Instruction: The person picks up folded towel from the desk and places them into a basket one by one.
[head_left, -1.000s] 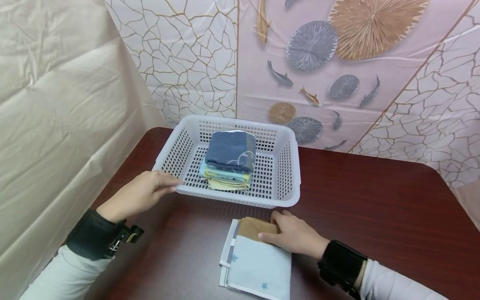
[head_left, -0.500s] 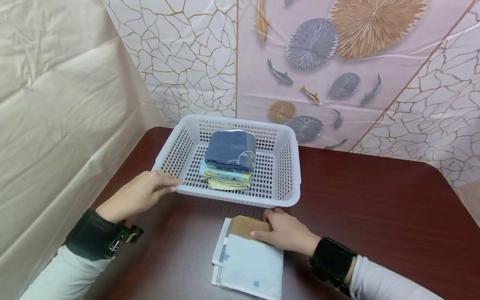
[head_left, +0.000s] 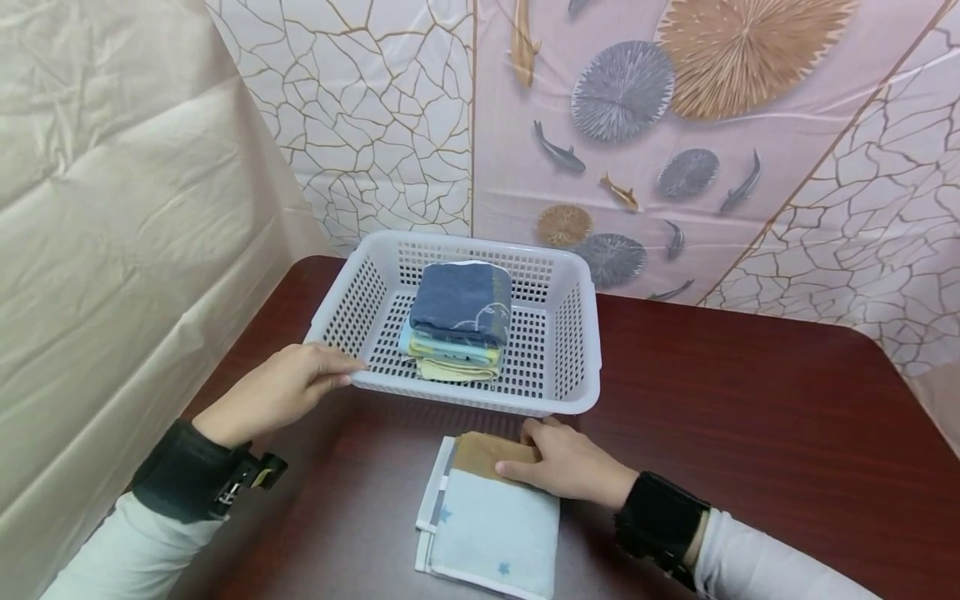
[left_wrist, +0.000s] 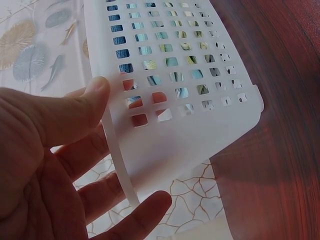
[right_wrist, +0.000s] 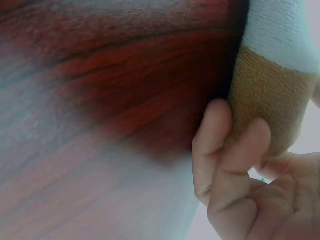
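A white plastic basket (head_left: 577, 350) with a lattice of holes stands on the table. My left hand (head_left: 300, 379) pinches its near left corner, thumb outside and fingers over the rim (left_wrist: 112, 145). Inside the basket lies a stack of folded towels, a dark blue towel (head_left: 459, 300) on top of light blue and yellow ones (head_left: 453, 367). In front of the basket lies a folded towel (head_left: 495, 525), pale with blue stars and a brown end. My right hand (head_left: 566, 462) grips its far right corner, fingers curled round the brown edge (right_wrist: 267, 95) and thumb on top.
The dark red-brown wooden table (head_left: 735, 417) reaches to both sides of the basket. Behind it hangs a patterned cloth (head_left: 390, 108), and a cream cloth (head_left: 135, 208) slopes along the left. Each wrist wears a black band (head_left: 660, 525).
My right hand has moved slightly left across the table, and the folded star towel has shifted left with it. The left hand and the basket have stayed put.
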